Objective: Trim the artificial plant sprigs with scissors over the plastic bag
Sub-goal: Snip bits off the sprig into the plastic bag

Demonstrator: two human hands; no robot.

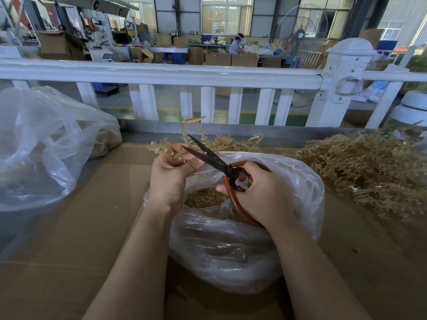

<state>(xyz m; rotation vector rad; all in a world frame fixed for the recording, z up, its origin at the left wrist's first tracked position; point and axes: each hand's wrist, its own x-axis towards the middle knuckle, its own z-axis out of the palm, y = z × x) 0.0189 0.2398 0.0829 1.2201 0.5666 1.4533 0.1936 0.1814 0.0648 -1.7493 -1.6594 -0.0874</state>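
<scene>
Left fingers (172,158): curled tight around the stems of a sprig bundle (184,144), holding it upright above the bag mouth.
Left hand (167,179): at 9 o'clock of the scissors, back of hand toward the camera.
Right fingers (245,179): hooked through and around the red handle loops, gripping them.
Right hand (261,195): at 3 o'clock of the left hand, over the bag opening.
Scissors (208,158): dark blades parted narrowly, tips pointing to 10 o'clock, a thin stem of the bundle between the blades.
Sprig bundle: beige, branches spreading to 12 and 2 o'clock past the left hand; one thick stem end sticking up at 12 o'clock.
Plastic bag (231,250): clear, directly under both hands, mouth open upward, beige cut pieces (203,199) visible inside.
Loose sprig pile (360,167): at 3 o'clock of the bag, lying on the cardboard, near the bag but apart from it.
Second clear bag (41,144): at 9 o'clock, well apart from the hands, some beige material inside.
Cardboard surface (87,227): brown, under both bags and the pile.
White railing (161,75): at 12 o'clock, behind the work surface.
</scene>
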